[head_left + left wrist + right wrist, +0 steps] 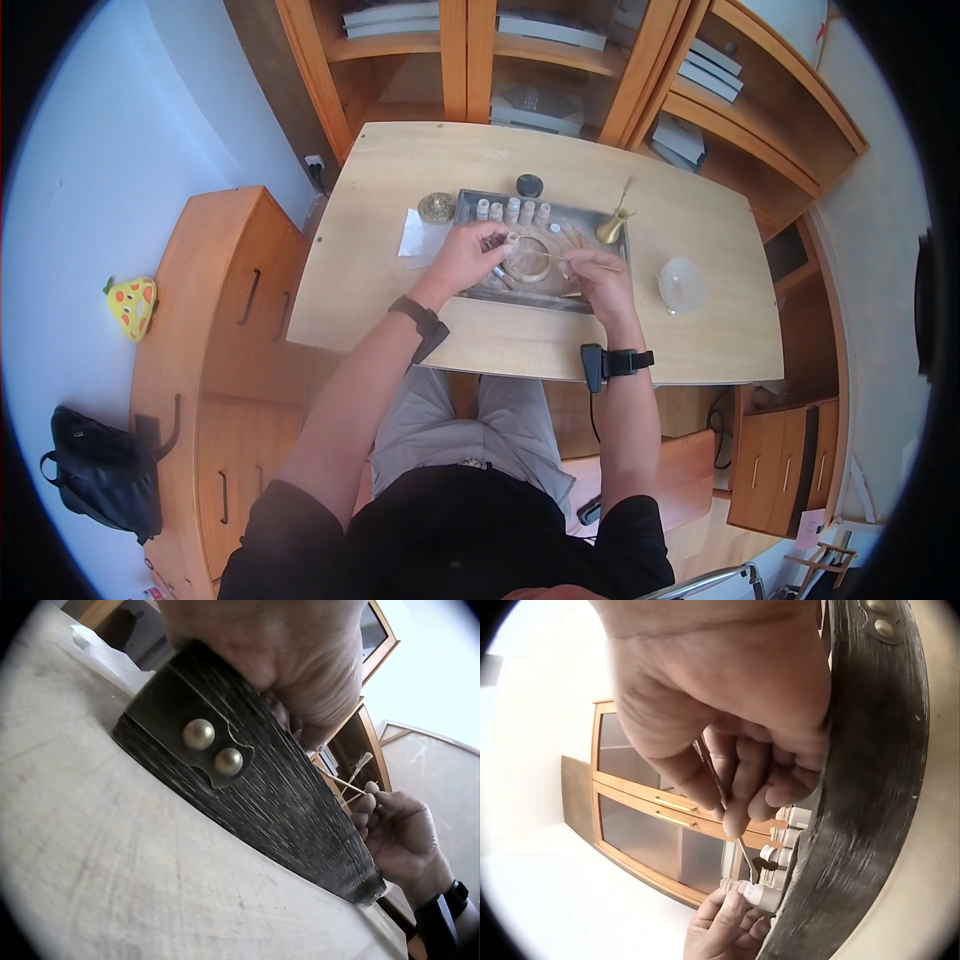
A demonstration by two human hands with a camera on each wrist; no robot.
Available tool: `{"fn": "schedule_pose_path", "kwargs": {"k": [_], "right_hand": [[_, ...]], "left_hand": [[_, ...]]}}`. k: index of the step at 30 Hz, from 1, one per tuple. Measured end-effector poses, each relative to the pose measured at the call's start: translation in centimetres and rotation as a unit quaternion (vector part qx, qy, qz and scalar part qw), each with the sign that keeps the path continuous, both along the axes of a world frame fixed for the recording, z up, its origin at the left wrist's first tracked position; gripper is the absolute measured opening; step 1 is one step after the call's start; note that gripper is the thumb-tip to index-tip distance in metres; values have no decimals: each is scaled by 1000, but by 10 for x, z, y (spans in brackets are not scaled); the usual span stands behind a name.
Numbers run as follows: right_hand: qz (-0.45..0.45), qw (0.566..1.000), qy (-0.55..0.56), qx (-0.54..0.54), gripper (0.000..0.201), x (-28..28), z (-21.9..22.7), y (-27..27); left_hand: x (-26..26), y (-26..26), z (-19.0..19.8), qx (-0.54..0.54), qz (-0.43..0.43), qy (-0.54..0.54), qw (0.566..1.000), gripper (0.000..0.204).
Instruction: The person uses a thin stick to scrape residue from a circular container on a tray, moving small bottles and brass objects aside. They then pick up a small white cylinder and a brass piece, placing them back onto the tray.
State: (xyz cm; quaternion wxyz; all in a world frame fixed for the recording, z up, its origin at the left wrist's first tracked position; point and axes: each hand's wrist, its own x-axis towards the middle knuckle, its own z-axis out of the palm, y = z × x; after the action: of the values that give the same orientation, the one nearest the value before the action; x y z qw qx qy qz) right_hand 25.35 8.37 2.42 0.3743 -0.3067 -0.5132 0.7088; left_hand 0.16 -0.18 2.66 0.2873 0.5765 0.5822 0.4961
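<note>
My left hand (468,258) pinches a small whitish bottle (763,897) over the left part of a dark wooden tray (300,832). Between the thumb and fingers of my right hand (603,284) is a thin stick (744,851), its far end reaching the bottle's mouth. In the head view the bottle (512,241) overlaps the edge of a round ring (527,278) lying in the tray. The tray's studded metal corner fills much of the left wrist view, and the left fingertips are mostly hidden there by the hand.
Several similar small bottles (513,210) line the tray's back side. A brass vase (613,229) with thin tools stands at its right end. A glass bowl (682,285) is farther right. White paper (422,236), a round patterned container (436,208) and a black round object (529,186) lie around the tray.
</note>
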Motion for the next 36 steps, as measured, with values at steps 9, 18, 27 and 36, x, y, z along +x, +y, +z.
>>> {"fn": "schedule_pose_path", "kwargs": {"k": [9, 18, 27, 36], "right_hand": [[-27, 993, -6, 117, 16, -13, 25, -14], [-32, 981, -64, 182, 17, -18, 36, -27], [-37, 963, -204, 173, 17, -3, 8, -11], [9, 976, -167, 136, 16, 0, 8, -16]], "left_hand": [[1, 0, -1, 12, -4, -10, 1000, 23], [1, -2, 2, 1, 1, -15, 1000, 23], [-2, 3, -6, 20, -3, -7, 1000, 23], [-1, 2, -5, 7, -2, -24, 1000, 24]]}}
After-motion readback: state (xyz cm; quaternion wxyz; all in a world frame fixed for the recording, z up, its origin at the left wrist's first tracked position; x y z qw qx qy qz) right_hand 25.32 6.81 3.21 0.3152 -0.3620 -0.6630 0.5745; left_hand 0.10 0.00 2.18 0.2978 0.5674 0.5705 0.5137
